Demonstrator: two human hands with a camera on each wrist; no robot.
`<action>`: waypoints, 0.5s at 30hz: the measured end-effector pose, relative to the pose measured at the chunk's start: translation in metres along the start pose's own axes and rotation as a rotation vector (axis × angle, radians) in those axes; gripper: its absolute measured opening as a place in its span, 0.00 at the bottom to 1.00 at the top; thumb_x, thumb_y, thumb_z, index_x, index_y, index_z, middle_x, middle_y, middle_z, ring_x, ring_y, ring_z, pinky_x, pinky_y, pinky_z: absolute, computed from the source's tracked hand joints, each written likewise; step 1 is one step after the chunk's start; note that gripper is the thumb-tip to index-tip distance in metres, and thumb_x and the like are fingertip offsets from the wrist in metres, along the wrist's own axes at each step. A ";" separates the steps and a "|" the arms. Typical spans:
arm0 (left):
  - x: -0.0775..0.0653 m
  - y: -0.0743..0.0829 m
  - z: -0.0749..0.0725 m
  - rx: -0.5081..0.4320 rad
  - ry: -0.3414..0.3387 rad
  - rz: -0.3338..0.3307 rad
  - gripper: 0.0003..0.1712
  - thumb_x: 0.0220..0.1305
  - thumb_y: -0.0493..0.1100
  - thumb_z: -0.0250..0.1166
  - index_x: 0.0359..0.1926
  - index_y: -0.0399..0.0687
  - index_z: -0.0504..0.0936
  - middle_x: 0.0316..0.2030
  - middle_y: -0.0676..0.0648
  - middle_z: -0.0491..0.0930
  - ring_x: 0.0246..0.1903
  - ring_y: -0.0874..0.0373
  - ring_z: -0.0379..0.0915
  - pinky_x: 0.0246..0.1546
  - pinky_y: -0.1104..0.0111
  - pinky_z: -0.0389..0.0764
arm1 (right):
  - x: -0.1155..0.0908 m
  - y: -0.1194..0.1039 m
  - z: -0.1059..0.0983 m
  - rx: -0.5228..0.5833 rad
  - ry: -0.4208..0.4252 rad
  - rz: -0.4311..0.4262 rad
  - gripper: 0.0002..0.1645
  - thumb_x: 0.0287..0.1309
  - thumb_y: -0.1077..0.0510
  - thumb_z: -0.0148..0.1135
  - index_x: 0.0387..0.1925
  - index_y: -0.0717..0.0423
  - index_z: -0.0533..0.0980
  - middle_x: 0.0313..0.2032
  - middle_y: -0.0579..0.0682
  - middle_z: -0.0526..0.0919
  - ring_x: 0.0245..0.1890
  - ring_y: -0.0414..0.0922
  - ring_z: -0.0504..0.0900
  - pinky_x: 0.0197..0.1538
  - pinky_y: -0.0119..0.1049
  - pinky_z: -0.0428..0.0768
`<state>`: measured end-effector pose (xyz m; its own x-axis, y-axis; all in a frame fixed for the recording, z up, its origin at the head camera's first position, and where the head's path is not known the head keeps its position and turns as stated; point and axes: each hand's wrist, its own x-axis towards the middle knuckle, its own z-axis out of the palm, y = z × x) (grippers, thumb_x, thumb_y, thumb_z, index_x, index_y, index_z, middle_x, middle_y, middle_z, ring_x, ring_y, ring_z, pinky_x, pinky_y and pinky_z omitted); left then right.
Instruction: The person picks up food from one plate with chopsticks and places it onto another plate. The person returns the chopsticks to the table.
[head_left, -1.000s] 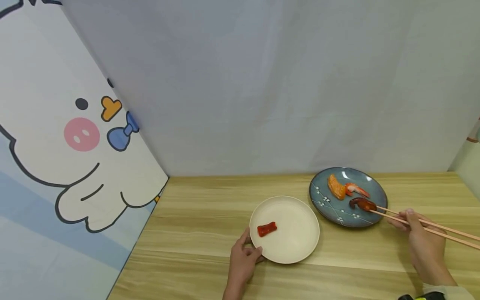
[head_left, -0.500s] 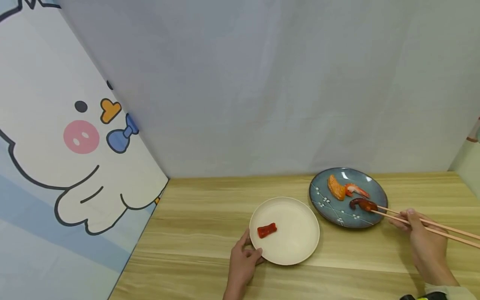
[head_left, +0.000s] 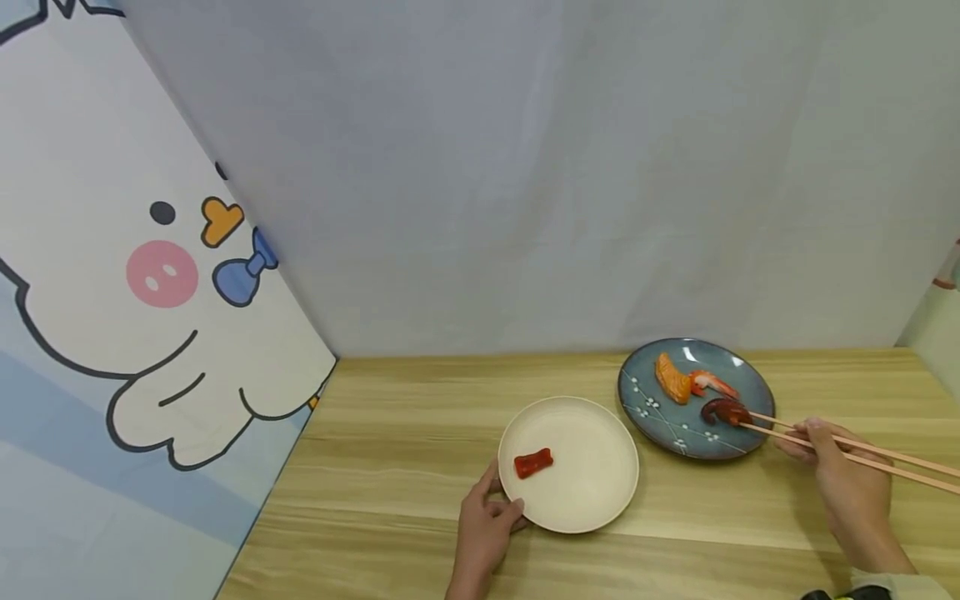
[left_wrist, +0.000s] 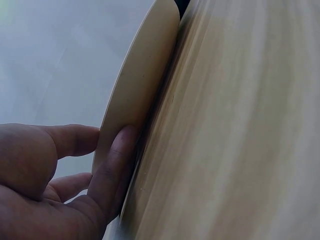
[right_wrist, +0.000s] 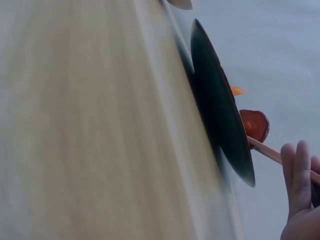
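Observation:
My left hand (head_left: 483, 529) pinches the near-left rim of a round cream plate (head_left: 592, 475), thumb at the rim and fingers against its underside, as the left wrist view shows. On that plate lies a small red piece shaped like a bone (head_left: 533, 462). My right hand (head_left: 851, 483) holds a pair of wooden chopsticks (head_left: 892, 467), their tips at a dark red baby octopus (head_left: 726, 412) on a blue-grey plate (head_left: 652, 429). Whether the octopus is lifted, I cannot tell. Beside it on the same plate are an orange salmon-like slice (head_left: 672, 379) and a shrimp (head_left: 712, 383).
Both plates are on a wood-grain table (head_left: 390, 450), the blue-grey one farther back and to the right. A pale cloth backdrop (head_left: 525, 183) stands behind the table. On the left is a panel with a cartoon figure (head_left: 112, 275).
The octopus has turned slightly at the chopstick tips. The left hand and the cream plate stay in place; the whole view shifts slightly.

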<state>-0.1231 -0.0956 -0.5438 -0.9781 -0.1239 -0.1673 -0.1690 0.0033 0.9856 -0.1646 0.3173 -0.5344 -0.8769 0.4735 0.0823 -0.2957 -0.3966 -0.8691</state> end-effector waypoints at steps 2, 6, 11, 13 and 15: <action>0.000 0.000 0.000 -0.003 -0.001 0.001 0.43 0.64 0.20 0.65 0.78 0.25 0.58 0.55 0.32 0.74 0.36 0.58 0.81 0.38 0.67 0.92 | 0.000 -0.001 0.000 -0.017 -0.020 -0.003 0.12 0.73 0.69 0.59 0.39 0.61 0.88 0.33 0.50 0.91 0.28 0.42 0.92 0.38 0.30 0.90; -0.001 0.001 0.000 -0.006 0.001 0.002 0.44 0.63 0.20 0.65 0.78 0.25 0.59 0.56 0.32 0.74 0.36 0.57 0.81 0.38 0.66 0.92 | -0.001 -0.004 0.001 -0.098 -0.045 -0.003 0.12 0.74 0.67 0.60 0.39 0.56 0.88 0.33 0.46 0.92 0.28 0.39 0.91 0.37 0.28 0.89; -0.001 0.002 -0.001 -0.013 -0.001 0.006 0.44 0.63 0.20 0.64 0.78 0.24 0.58 0.56 0.31 0.74 0.37 0.57 0.82 0.39 0.66 0.93 | -0.004 -0.006 0.004 -0.163 -0.057 -0.025 0.13 0.74 0.67 0.60 0.39 0.51 0.88 0.33 0.44 0.92 0.27 0.38 0.91 0.36 0.27 0.88; -0.001 0.002 -0.001 -0.018 -0.004 0.005 0.44 0.63 0.20 0.64 0.78 0.24 0.58 0.56 0.31 0.74 0.36 0.57 0.82 0.39 0.66 0.93 | -0.005 -0.007 0.005 -0.169 -0.065 -0.042 0.14 0.74 0.68 0.60 0.38 0.51 0.88 0.33 0.44 0.92 0.27 0.37 0.91 0.35 0.27 0.88; -0.002 0.002 -0.001 -0.023 -0.007 0.005 0.44 0.63 0.20 0.64 0.78 0.24 0.58 0.56 0.31 0.74 0.36 0.57 0.82 0.39 0.65 0.93 | -0.006 -0.007 0.006 -0.184 -0.075 -0.062 0.15 0.74 0.68 0.59 0.38 0.51 0.88 0.32 0.44 0.92 0.27 0.37 0.91 0.35 0.26 0.88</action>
<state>-0.1218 -0.0968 -0.5412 -0.9796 -0.1175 -0.1629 -0.1618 -0.0188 0.9866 -0.1599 0.3127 -0.5261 -0.8870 0.4298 0.1691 -0.2821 -0.2143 -0.9351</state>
